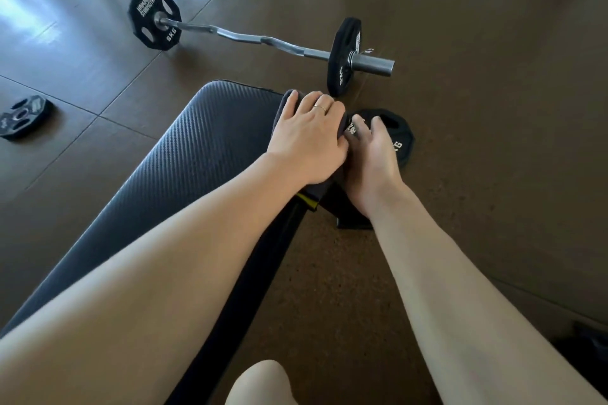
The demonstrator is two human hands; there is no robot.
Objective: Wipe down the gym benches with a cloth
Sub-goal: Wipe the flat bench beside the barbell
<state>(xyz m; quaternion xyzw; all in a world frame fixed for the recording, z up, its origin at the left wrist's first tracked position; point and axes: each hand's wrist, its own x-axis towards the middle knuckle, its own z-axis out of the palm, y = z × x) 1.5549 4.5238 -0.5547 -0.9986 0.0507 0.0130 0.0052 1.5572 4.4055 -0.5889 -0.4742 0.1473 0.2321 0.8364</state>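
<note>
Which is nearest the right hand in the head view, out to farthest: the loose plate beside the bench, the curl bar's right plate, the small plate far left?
From the right hand:
1. Loose plate, just under its fingers.
2. Curl bar's right plate, beyond the bench end.
3. Small plate, far left on the floor.

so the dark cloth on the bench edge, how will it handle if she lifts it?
Likely floppy: the cloth drapes over the bench edge under the left hand. Probably light, since flat fingers pin it. Its hanging end may drag; the right hand is at that end.

Brown tiled floor (460, 43), window light glaring at its left
</note>
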